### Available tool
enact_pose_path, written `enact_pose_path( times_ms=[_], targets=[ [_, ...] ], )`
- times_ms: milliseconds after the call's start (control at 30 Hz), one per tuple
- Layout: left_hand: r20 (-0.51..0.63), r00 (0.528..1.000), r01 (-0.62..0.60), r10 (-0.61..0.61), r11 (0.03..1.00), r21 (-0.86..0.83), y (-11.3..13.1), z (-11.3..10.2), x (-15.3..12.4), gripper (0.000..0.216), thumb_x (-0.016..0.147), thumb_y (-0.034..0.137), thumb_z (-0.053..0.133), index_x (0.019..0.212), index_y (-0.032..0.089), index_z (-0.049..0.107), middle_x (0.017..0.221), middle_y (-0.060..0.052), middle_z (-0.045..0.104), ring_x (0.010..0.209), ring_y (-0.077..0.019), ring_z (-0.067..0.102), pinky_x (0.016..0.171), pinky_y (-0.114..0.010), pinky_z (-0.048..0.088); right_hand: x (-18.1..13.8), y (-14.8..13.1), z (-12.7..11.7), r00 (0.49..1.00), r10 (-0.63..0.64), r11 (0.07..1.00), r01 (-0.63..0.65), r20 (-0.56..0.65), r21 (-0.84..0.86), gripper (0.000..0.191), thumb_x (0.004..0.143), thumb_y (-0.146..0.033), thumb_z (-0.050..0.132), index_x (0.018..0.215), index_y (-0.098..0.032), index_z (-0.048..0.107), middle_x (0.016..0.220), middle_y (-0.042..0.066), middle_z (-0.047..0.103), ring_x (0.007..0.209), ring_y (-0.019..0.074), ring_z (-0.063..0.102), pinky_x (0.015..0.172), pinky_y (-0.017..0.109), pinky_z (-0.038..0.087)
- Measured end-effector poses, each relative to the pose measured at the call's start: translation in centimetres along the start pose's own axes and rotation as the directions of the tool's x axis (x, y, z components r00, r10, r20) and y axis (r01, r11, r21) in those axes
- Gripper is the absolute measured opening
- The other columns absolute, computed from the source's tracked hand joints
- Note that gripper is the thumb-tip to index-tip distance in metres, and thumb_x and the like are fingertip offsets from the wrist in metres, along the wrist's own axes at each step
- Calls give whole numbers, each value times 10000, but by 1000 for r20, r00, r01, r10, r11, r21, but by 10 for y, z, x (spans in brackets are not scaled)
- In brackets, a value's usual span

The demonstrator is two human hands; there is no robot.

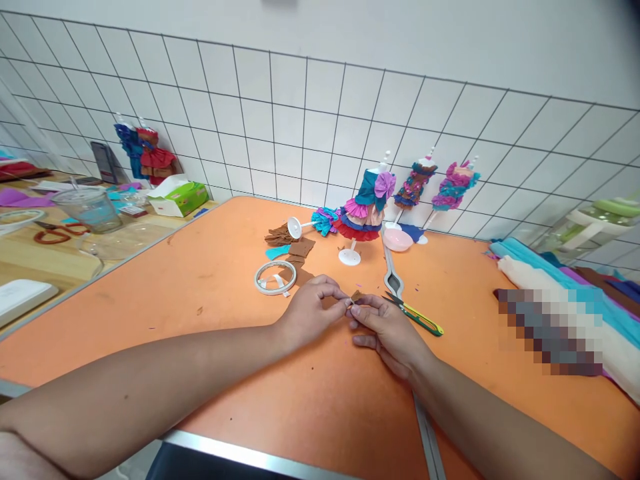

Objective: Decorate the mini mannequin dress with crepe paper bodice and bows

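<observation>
While the middle of the frame is filled by an orange tabletop [225, 267], a small brown scrap [357, 296] is pinched just below centre, and both hands are on it! By the left hand [314, 310], it is met at its left edge, thumb and forefinger pressed narrowly together; by the right hand [393, 330], it is held between thumb and fingertips, the lower fingers loosely curled. How the scrap is folded cannot be told at this size. Just beyond the right hand, yellow-and-green snips [423, 320] are laid, blades aimed at the upper left. Left of centre, a tape ring [275, 291] is seen lying flat, with brown pieces [301, 249] scattered above it. Farther up, a tiered, ruffled dress [367, 207] is displayed on an upright stand, a pink bowl [397, 239] set to its right. At the right edge, a cream roll [525, 280] is seen.
</observation>
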State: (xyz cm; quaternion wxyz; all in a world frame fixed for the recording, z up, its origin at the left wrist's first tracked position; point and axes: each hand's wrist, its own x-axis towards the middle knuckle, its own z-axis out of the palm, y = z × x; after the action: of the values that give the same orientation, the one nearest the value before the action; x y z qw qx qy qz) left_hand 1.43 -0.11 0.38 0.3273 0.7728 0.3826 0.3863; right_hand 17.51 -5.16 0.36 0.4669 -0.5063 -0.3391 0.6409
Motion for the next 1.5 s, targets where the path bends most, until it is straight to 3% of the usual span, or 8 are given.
enact_pose_path(
  times_ms=[300, 667, 833, 1000, 1100, 1233, 1367, 1500],
  targets=[
    [35, 997, -65, 66, 997, -32, -4, -1, 1, 128, 811, 193, 636, 714, 158, 713, 784, -24, 592, 770, -140, 575, 711, -265, 448, 2, 5, -1, 999, 23, 995, -25, 21, 97, 337, 658, -333, 813, 861, -182, 589, 838, 0, 632, 685, 88, 563, 531, 198, 550],
    [189, 940, -334, 286, 886, 321, -9, -14, 5, 160, 868, 283, 607, 837, 222, 752, 851, -36, 638, 850, -181, 551, 790, -333, 403, 0, 4, 1, 998, 5, 1000, -6, -61, -23, 368, 644, -307, 779, 892, -200, 529, 764, -14, 610, 628, 99, 555, 491, 218, 537],
    [255, 910, -402, 327, 845, 354, -7, -17, 6, 185, 887, 295, 576, 877, 228, 748, 863, -42, 644, 839, -183, 556, 780, -332, 408, 0, 5, 1, 998, -2, 1000, 0, -56, -29, 397, 626, -307, 780, 899, -202, 512, 743, -28, 591, 624, 99, 551, 492, 223, 539],
    [180, 943, -317, 280, 920, 229, -7, -12, 4, 156, 848, 244, 601, 833, 188, 745, 847, -51, 627, 814, -167, 573, 752, -300, 436, -2, 6, 5, 996, -63, 996, 59, -60, -64, 414, 637, -349, 781, 901, -211, 494, 736, -44, 579, 616, 94, 549, 498, 217, 526],
    [98, 987, -130, 125, 990, 50, -5, -7, 4, 153, 832, 243, 612, 768, 169, 730, 817, -42, 615, 777, -146, 581, 705, -261, 449, -4, 6, 8, 990, -126, 989, 120, -63, -86, 420, 671, -379, 764, 937, -223, 478, 777, -32, 597, 674, 114, 568, 531, 232, 533],
    [114, 992, 61, -50, 993, -101, -6, -6, 7, 187, 824, 277, 619, 708, 165, 714, 817, -35, 620, 759, -138, 589, 695, -248, 450, -4, 6, 5, 973, -230, 953, 219, -26, -211, 413, 733, -440, 710, 1006, -234, 478, 883, -1, 594, 745, 145, 574, 534, 251, 522],
    [152, 980, 147, -131, 984, -98, -8, -8, 9, 205, 812, 314, 631, 711, 163, 725, 802, -35, 635, 729, -137, 589, 677, -245, 444, -2, 1, -6, 844, -530, 744, 418, -80, -522, 294, 798, -437, 639, 992, -232, 557, 866, -4, 536, 620, 116, 478, 520, 265, 448],
    [187, 977, 112, -103, 993, -39, -5, -7, 5, 188, 807, 313, 635, 747, 177, 750, 788, -30, 647, 726, -138, 591, 665, -238, 441, -3, -8, -15, 655, -727, 250, 532, 206, -809, 204, 813, -323, 647, 1007, -267, 683, 987, 44, 600, 821, 190, 542, 764, 370, 469]
  ],
)
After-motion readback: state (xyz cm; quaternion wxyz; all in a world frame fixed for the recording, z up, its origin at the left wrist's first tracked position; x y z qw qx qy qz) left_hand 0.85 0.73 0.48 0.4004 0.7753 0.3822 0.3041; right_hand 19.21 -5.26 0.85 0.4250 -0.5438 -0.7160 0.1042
